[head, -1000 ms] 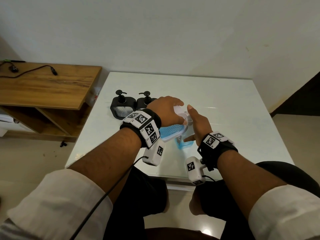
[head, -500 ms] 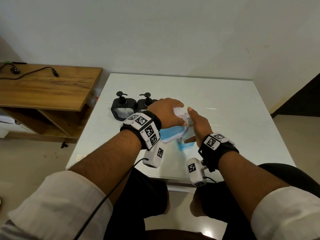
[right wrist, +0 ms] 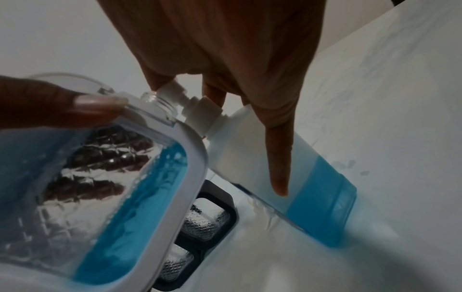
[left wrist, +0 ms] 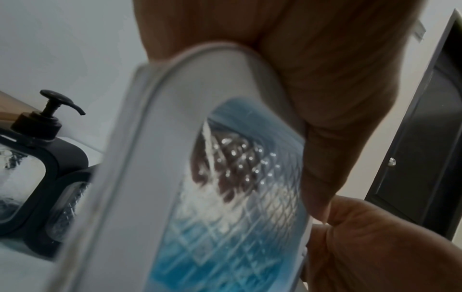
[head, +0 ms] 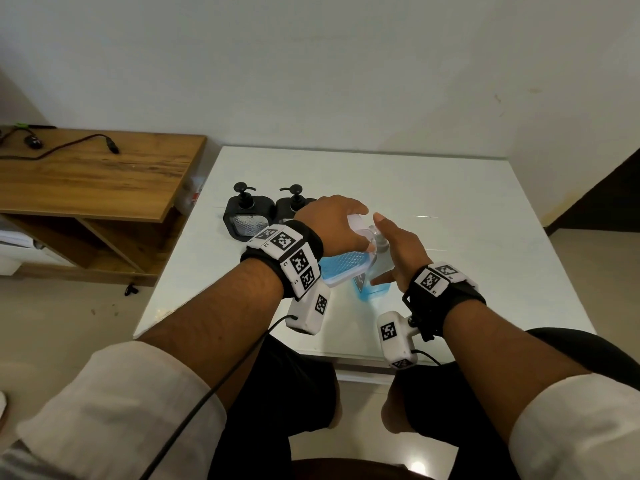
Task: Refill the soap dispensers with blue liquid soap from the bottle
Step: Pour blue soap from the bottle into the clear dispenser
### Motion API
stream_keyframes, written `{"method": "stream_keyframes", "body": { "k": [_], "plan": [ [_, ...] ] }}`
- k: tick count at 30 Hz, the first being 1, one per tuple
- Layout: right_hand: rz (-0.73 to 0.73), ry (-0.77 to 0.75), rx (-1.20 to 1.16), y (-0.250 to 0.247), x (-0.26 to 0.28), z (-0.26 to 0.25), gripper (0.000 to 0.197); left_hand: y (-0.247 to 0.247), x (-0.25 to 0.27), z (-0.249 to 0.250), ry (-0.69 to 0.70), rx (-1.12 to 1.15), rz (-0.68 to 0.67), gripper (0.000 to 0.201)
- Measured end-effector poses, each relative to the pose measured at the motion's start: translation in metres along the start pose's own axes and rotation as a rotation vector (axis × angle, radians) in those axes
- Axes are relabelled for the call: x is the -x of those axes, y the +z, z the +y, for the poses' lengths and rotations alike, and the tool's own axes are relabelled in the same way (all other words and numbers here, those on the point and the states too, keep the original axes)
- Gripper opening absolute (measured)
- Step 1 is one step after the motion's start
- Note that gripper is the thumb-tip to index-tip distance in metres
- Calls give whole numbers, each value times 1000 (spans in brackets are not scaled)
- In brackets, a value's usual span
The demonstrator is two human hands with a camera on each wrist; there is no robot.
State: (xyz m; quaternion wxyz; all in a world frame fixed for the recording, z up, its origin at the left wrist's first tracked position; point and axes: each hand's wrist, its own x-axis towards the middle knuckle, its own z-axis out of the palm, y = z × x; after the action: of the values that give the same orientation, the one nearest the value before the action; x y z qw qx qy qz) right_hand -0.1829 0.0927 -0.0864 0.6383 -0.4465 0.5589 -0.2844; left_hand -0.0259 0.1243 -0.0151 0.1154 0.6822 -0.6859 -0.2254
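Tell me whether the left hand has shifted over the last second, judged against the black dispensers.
No. The left hand holds the white dispenser at the same spot, just right of the two black dispensers.

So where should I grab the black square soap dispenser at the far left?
Probably the black square soap dispenser's wide body, from its free left side: the thin pump gives little to hold, and the second black dispenser stands close on its right.

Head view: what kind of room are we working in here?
Probably a home room, not a workshop: a glossy white table, a wooden side desk with a cable, tiled floor and a dark panelled door.
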Motion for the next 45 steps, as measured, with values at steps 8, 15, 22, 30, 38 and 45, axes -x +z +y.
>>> {"method": "stream_keyframes", "body": {
  "k": [8, 15, 22, 30, 38, 45],
  "plan": [
    [-171, 66, 10, -4, 1, 3, 97, 0, -1, -2, 2, 2, -1, 63],
    [-37, -11, 26, 1, 5, -2, 54, 0, -2, -4, -5, 6, -2, 63],
    [-115, 36, -12, -1, 8, -3, 81, 2, -5, -8, 0, 9, -6, 63],
    [-29, 3, -95, 8, 7, 2, 67, 5, -4, -12, -16, 70, 13, 62],
    [-139, 65, -8, 0, 8, 3, 75, 3, -1, -11, -12, 43, 21, 63],
    [-47, 34, -68, 4, 6, 5, 40, 4, -1, -11, -12, 52, 17, 61]
  ]
}}
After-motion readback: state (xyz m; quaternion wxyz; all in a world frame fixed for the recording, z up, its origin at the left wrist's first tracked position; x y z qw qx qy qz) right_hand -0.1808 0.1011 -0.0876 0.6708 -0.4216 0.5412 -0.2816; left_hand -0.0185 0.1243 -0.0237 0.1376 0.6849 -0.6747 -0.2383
